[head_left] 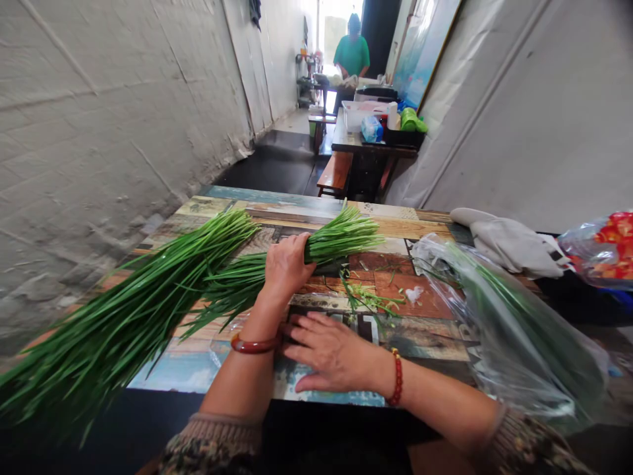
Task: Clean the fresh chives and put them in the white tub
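Observation:
My left hand [288, 262] is wrapped around a bunch of garlic chives [343, 236], whose pale cut ends point to the far right and whose green leaves trail to the left. Below it, my right hand [329, 349] lies flat over the table with its fingers spread, holding nothing. A larger pile of garlic chives [163, 290] rests to the left, its leaf tips hanging past the table's near left edge. Small trimmed scraps [370, 298] are scattered just right of the held bunch.
The table [435, 330] has a patchwork wood pattern. On its right lies a clear plastic bag [519, 336] with more green stalks inside, beside a grey cloth [509, 241] and a red-patterned bag [616, 247]. Farther off are a bench [335, 171], a loaded table and a person in green [352, 56].

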### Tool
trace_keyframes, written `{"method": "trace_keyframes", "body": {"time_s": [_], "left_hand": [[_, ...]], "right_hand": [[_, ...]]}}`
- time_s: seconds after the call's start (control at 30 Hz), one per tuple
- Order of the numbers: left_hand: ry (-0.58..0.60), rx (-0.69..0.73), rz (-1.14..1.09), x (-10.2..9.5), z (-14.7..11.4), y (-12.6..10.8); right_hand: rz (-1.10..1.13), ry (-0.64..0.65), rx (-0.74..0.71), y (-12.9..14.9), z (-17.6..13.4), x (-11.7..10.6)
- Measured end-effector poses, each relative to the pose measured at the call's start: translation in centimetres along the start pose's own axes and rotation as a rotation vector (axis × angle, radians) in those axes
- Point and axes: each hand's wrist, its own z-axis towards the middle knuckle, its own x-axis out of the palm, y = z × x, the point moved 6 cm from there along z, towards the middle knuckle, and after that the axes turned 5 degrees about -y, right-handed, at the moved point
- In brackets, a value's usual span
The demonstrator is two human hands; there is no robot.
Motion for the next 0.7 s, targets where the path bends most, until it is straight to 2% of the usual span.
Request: {"method": "trace_keyframes", "body": {"time_s": [0.1,0.27,0.37,0.47,0.6,0.67,0.7], "left_hand": [[-0.028,0.003,0.003,-0.6,0.0,0.2],[-0.06,0.012,-0.005,-0.9,-0.1,0.6],[-0.062,0.025,-0.01,-0.7,-0.3,0.6],[-0.044,0.032,-0.014,-0.2,-0.3,0.6],[-0.03,0.04,-0.001,0.5,-0.3,0.6],[-0.031,0.054,0.008,0.8,-0.3,0.5],[-0.031,0.065,0.012,0.9,-0.3,0.5]], "right_hand": [[0.007,0.002,-0.007,0.8,1.5,0.7],[0.032,0.075,0.052,-0.2,1.9,1.6],[-0.022,0.075,0.121,-2.4,0.7,2.0],[-0.117,0.032,0.198,-6.2,-1.2,2.0],[-0.257,-0.055,0.421,-11.7,-3.7,0.2],[-0.259,-0.085,0.464,-11.9,-4.2,-1.2],[-0.243,-0.097,0.448,-11.1,-4.2,-1.8]]}}
